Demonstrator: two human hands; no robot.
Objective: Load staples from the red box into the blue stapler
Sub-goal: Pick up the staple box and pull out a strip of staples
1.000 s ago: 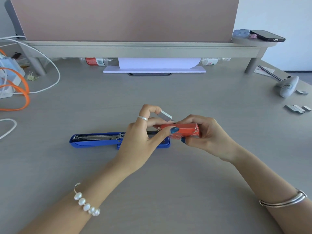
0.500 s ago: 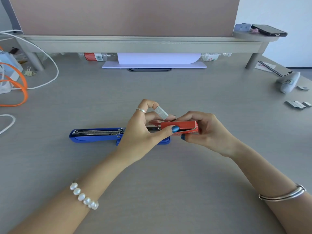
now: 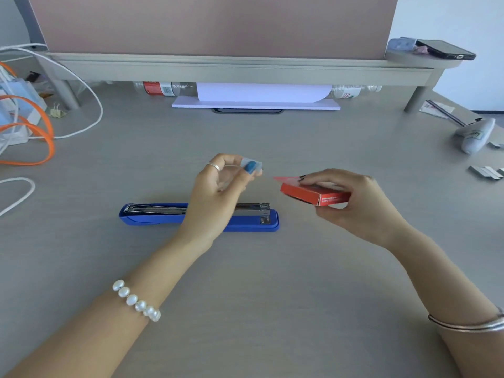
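**Staple strip out, box and stapler apart**

Left hand (image 3: pixel 215 197) pinches a short strip of staples (image 3: pixel 252 165) between thumb and fingertips, held above the desk (image 3: pixel 272 296). Right hand (image 3: pixel 351 203) grips the red box (image 3: pixel 316 195) from above, flap open toward the left, box lifted off the desk. Hands apart, not touching. Blue stapler (image 3: pixel 245 223) lies flat on the desk, opened out, metal staple channel facing up, partly hidden behind the left hand. Loose staple strips (image 3: pixel 485 173) at far right.
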